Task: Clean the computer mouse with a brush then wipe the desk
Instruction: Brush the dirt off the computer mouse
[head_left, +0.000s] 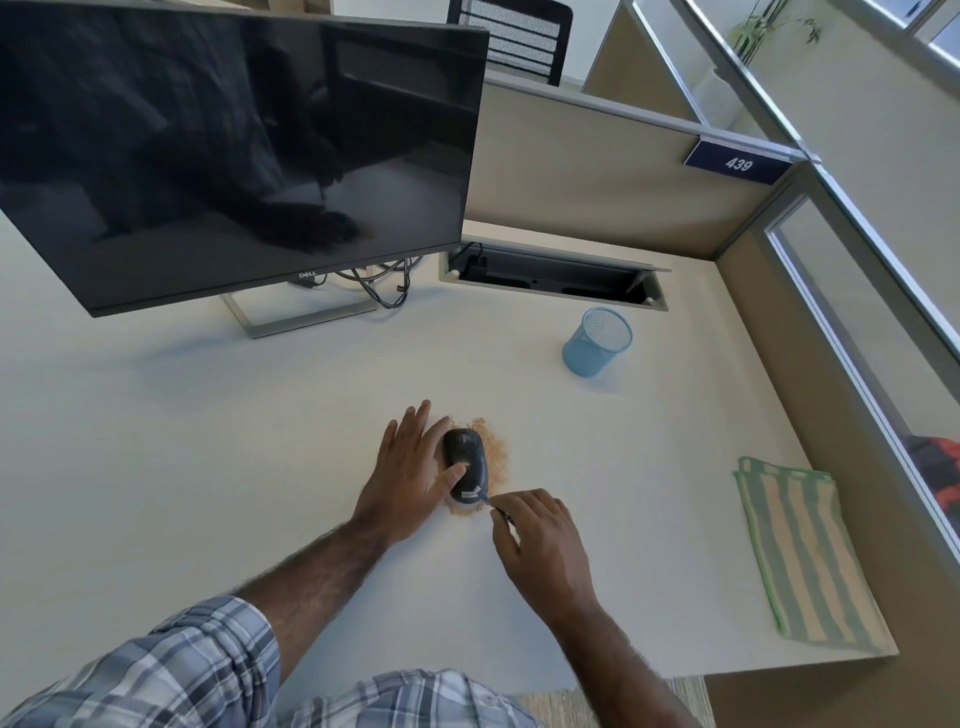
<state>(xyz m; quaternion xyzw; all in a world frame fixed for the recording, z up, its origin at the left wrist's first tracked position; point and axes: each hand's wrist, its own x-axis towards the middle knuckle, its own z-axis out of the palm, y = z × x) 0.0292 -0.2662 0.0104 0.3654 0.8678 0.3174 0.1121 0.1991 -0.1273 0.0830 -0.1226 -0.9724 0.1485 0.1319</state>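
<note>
A black computer mouse (466, 460) lies on the white desk (208, 426), ringed by brown powdery dust (497, 457). My left hand (410, 475) rests against the mouse's left side, fingers straight and the thumb pressing on its top. My right hand (540, 540) pinches a small brush (480, 494) whose white bristle head touches the near end of the mouse. A green and beige striped cloth (800, 556) lies flat near the desk's right edge.
A dark Dell monitor (234, 150) on a stand fills the back left. A blue mesh pen cup (597, 341) stands behind the mouse to the right. An open cable tray (556, 273) sits at the back. Beige partition walls bound the back and right.
</note>
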